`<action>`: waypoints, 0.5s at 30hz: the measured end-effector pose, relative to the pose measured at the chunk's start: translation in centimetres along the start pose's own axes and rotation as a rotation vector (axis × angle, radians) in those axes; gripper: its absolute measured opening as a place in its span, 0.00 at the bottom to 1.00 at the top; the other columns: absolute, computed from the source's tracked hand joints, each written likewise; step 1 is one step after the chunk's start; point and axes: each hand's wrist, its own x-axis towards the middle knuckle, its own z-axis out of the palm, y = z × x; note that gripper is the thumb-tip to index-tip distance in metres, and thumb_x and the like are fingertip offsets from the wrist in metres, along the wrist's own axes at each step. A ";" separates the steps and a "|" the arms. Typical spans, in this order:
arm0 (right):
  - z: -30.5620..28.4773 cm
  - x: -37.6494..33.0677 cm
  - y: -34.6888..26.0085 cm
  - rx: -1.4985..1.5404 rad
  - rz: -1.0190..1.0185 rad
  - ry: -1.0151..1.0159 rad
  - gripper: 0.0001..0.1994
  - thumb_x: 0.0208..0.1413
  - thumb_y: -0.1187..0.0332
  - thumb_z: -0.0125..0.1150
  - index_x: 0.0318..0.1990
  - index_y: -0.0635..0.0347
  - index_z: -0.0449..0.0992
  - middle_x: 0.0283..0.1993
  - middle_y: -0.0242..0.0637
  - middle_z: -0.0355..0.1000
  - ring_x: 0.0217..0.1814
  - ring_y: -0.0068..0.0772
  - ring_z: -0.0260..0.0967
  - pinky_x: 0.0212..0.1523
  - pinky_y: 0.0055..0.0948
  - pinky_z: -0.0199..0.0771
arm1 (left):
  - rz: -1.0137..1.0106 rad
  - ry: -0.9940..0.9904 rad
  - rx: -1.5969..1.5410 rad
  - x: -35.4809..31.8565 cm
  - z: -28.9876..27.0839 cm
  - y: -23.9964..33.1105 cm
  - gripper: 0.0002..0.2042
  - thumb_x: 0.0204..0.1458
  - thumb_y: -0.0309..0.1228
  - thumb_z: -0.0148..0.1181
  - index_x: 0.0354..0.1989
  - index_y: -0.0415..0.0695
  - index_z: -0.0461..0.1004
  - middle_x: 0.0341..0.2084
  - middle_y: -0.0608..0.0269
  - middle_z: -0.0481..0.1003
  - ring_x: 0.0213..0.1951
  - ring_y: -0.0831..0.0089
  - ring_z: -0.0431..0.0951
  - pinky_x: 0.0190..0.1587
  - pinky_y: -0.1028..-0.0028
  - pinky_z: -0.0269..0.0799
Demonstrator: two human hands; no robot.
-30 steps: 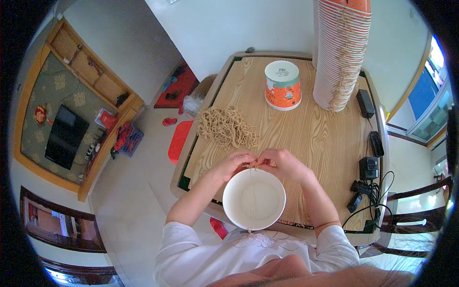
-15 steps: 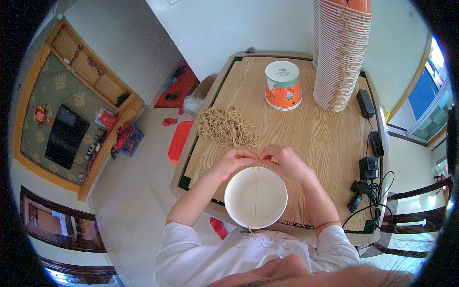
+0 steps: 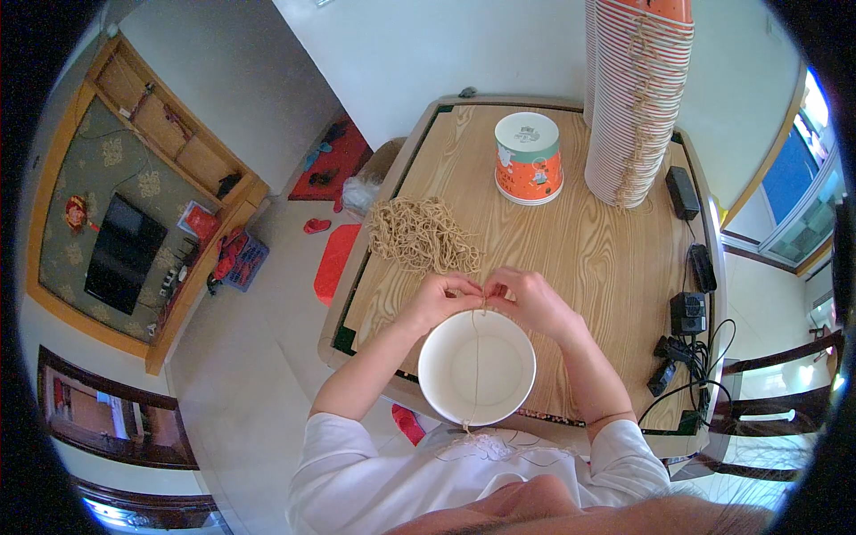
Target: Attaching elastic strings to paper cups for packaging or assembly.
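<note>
A white paper bucket [image 3: 450, 374] stands mouth up at the table's near edge, close to my body. One thin tan string [image 3: 476, 361] runs across its mouth from the near rim to the far rim, with a small knot outside the near rim. At the far rim, my left hand [image 3: 439, 299] and my right hand [image 3: 528, 297] meet, fingertips pinched on the string's end. The exact form of the string between the fingers is hidden. Just beyond my left hand lies a loose heap of tan strings [image 3: 421, 235].
An upturned orange and green bucket [image 3: 528, 169] stands on the wooden table [image 3: 571, 241]. Tall stacks of nested buckets [image 3: 629, 107] with strings rise at the far right. Black power adapters [image 3: 687, 314] and cables line the right edge. A red stool [image 3: 336, 265] is at the left.
Both hands have shifted slightly at the far rim, with the fingers drawn in closer around the string. The bucket and the string heap have stayed in place.
</note>
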 end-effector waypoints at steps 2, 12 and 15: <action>-0.1 0.0 -0.1 0.000 0.004 -0.006 0.07 0.48 0.75 0.63 0.34 0.64 0.73 0.32 0.41 0.73 0.35 0.37 0.74 0.36 0.31 0.74 | 0.022 0.005 0.013 0.0 0.1 0.1 0.07 0.45 0.27 0.66 0.31 0.38 0.80 0.35 0.63 0.76 0.38 0.76 0.76 0.37 0.77 0.72; -0.2 -0.1 0.7 -0.011 -0.208 0.054 0.08 0.46 0.76 0.63 0.35 0.60 0.74 0.34 0.38 0.71 0.36 0.37 0.72 0.36 0.32 0.74 | -0.064 -0.022 -0.171 -0.2 0.2 0.4 0.06 0.48 0.26 0.63 0.33 0.38 0.78 0.32 0.67 0.76 0.31 0.81 0.75 0.34 0.80 0.71; -0.1 0.1 0.3 -0.070 -0.239 0.044 0.07 0.45 0.76 0.62 0.34 0.60 0.73 0.33 0.38 0.70 0.36 0.38 0.71 0.36 0.32 0.74 | -0.057 -0.038 -0.201 -0.1 0.2 -0.1 0.06 0.49 0.26 0.62 0.34 0.39 0.78 0.31 0.67 0.76 0.31 0.82 0.75 0.34 0.80 0.71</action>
